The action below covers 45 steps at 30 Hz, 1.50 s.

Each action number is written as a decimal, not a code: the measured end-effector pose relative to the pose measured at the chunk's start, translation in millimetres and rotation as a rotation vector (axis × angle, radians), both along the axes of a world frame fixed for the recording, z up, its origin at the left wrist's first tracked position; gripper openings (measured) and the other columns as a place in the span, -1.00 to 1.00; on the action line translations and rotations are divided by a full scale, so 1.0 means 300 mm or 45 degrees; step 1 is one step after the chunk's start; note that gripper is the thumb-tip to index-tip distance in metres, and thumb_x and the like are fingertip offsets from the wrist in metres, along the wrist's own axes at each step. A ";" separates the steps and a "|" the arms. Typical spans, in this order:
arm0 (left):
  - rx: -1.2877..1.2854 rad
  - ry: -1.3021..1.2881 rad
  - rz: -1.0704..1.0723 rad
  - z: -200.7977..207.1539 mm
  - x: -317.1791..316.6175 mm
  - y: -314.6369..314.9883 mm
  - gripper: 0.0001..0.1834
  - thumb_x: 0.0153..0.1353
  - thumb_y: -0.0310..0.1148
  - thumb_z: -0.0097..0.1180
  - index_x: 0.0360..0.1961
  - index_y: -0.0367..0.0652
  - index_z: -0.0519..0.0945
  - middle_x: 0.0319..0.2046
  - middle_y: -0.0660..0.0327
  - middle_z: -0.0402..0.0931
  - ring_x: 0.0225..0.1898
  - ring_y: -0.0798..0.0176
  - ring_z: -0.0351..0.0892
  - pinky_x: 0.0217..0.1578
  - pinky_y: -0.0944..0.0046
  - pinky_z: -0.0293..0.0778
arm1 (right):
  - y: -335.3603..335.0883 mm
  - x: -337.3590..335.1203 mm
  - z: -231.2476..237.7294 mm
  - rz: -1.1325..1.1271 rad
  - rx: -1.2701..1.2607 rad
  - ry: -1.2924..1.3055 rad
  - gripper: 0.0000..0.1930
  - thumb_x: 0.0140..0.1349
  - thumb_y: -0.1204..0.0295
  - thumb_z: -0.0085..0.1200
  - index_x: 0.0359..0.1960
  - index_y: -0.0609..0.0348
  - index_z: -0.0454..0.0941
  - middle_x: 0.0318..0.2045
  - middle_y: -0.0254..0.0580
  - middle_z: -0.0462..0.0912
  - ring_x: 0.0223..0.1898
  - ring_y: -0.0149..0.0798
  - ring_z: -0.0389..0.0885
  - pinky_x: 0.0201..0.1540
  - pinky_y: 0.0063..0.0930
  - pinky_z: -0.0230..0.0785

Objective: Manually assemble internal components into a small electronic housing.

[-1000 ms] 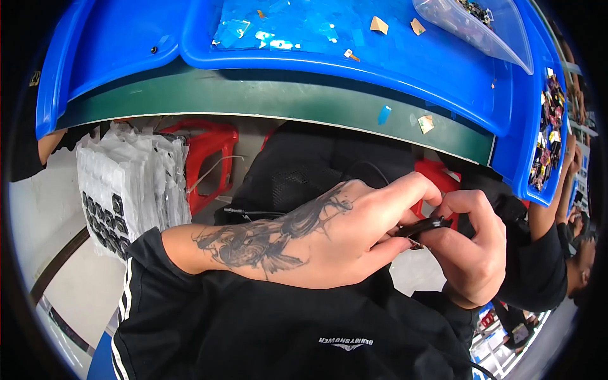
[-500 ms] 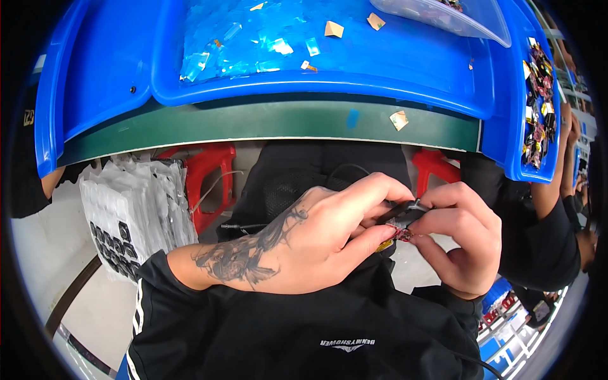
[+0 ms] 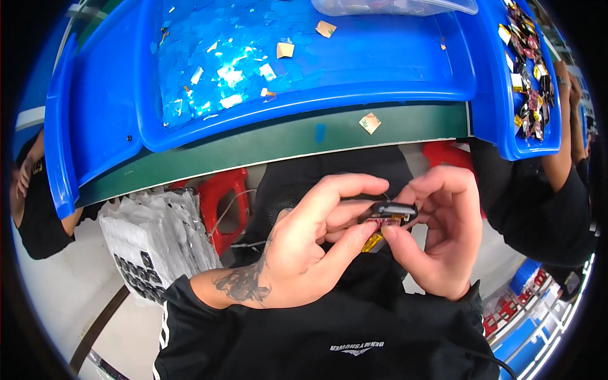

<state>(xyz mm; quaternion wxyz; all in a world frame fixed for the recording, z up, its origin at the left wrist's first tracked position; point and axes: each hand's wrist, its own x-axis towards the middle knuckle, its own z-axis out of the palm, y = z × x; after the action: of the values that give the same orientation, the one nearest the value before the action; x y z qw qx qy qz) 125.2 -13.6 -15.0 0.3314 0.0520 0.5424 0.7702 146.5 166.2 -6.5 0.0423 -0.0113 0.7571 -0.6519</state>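
Between my hands, above my lap, is a small black plastic casing (image 3: 394, 208) held edge-on. A reddish circuit board (image 3: 387, 221) shows along its near side, and a yellow-taped piece (image 3: 372, 242) hangs just below. My left hand (image 3: 304, 250) is closed on the casing's left end, thumb at the board and other fingers behind; its index finger arches above, apart from the casing. My right hand (image 3: 446, 237) grips the right end, with its thumb pressed up against the board's lower edge. The fingers partly hide the casing's ends.
Ahead, a blue tray (image 3: 304, 101) with shiny film scraps stands on a green tabletop (image 3: 266, 142). A clear plastic bin (image 3: 392, 6) is at its far side. At right, a blue bin (image 3: 532, 152) holds several small electronic assemblies. White packing trays (image 3: 158, 234) stand at left; co-workers sit on both sides.
The casing has tilted, so its edge and the board now show more clearly. My right thumb has moved in under the board, and my left index finger has lifted. The whole view has shifted.
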 end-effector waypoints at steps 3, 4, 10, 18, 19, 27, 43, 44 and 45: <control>0.032 -0.086 0.058 -0.007 0.007 0.001 -0.55 0.31 -0.65 -0.09 0.22 -0.29 0.21 0.03 0.03 0.50 0.10 0.29 0.47 0.01 0.37 0.43 | -0.011 -0.003 -0.010 -0.075 -0.067 -0.081 -0.52 0.02 0.73 0.20 0.00 0.29 0.31 -0.26 -0.26 0.51 -0.33 -0.55 0.53 -0.33 -0.77 0.39; 0.081 -0.125 0.107 -0.004 0.006 0.004 -0.54 0.30 -0.66 -0.08 0.22 -0.29 0.21 0.03 0.02 0.50 0.09 0.29 0.48 0.01 0.37 0.44 | -0.015 -0.002 -0.007 -0.133 -0.173 -0.163 -0.52 0.02 0.73 0.20 -0.01 0.30 0.32 -0.26 -0.26 0.51 -0.34 -0.56 0.51 -0.32 -0.76 0.39; 0.119 -0.078 0.137 0.004 0.009 0.007 -0.50 0.27 -0.69 -0.07 0.23 -0.31 0.20 0.04 0.00 0.48 0.08 0.27 0.50 0.02 0.34 0.46 | -0.023 -0.006 -0.019 -0.187 -0.450 -0.217 -0.55 0.04 0.72 0.19 -0.02 0.30 0.34 -0.27 -0.29 0.51 -0.35 -0.58 0.43 -0.28 -0.73 0.32; 0.120 -0.001 0.256 -0.027 0.020 0.014 -0.53 0.29 -0.69 -0.11 0.21 -0.29 0.14 0.01 -0.01 0.50 0.06 0.27 0.50 0.00 0.36 0.45 | -0.062 -0.016 -0.038 -0.204 -0.467 -0.160 -0.60 0.09 0.69 0.15 -0.02 0.31 0.35 -0.26 -0.29 0.53 -0.30 -0.60 0.44 -0.31 -0.73 0.24; 0.137 0.037 0.292 -0.028 0.021 0.017 -0.52 0.30 -0.69 -0.12 0.22 -0.27 0.12 0.00 -0.02 0.50 0.06 0.27 0.51 0.00 0.36 0.45 | -0.066 -0.016 -0.042 -0.203 -0.472 -0.159 -0.60 0.09 0.69 0.15 -0.02 0.31 0.35 -0.26 -0.29 0.53 -0.30 -0.60 0.44 -0.31 -0.73 0.24; 0.180 -0.035 0.370 -0.024 0.004 0.013 -0.52 0.30 -0.68 -0.14 0.20 -0.23 0.07 -0.01 -0.09 0.50 0.04 0.22 0.53 0.05 0.30 0.43 | -0.096 -0.011 -0.055 -0.313 -0.570 -0.126 -0.52 0.09 0.71 0.13 0.07 0.37 0.31 -0.11 -0.18 0.45 -0.26 -0.55 0.41 -0.18 -0.69 0.31; 0.253 -0.084 0.389 -0.026 -0.019 0.007 -0.52 0.30 -0.68 -0.12 0.19 -0.24 0.07 0.01 -0.15 0.49 0.06 0.20 0.52 0.08 0.28 0.42 | -0.073 -0.032 -0.035 -0.302 -0.175 0.061 -0.60 0.01 0.75 0.15 -0.04 0.43 0.48 -0.15 -0.12 0.49 -0.31 -0.50 0.49 -0.25 -0.69 0.42; 0.233 -0.078 0.393 -0.023 -0.021 0.008 -0.53 0.30 -0.68 -0.12 0.19 -0.24 0.08 0.01 -0.15 0.49 0.06 0.19 0.52 0.07 0.28 0.43 | -0.064 -0.042 -0.032 -0.245 0.036 0.167 -0.60 -0.01 0.76 0.15 -0.05 0.43 0.50 -0.22 -0.14 0.52 -0.35 -0.49 0.51 -0.30 -0.69 0.45; 0.213 -0.071 0.398 -0.021 -0.023 0.010 -0.53 0.30 -0.68 -0.12 0.19 -0.25 0.09 0.01 -0.16 0.49 0.05 0.19 0.53 0.06 0.28 0.44 | -0.057 -0.053 -0.027 -0.185 0.246 0.273 -0.59 -0.04 0.77 0.16 -0.06 0.42 0.52 -0.29 -0.15 0.56 -0.39 -0.47 0.54 -0.35 -0.69 0.47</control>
<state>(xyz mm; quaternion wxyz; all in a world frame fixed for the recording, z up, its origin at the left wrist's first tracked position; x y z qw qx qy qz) 118.4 -10.7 -21.4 0.2171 -0.0268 0.4687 0.8559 130.5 149.0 -14.7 -0.0852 -0.0218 0.8152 -0.5724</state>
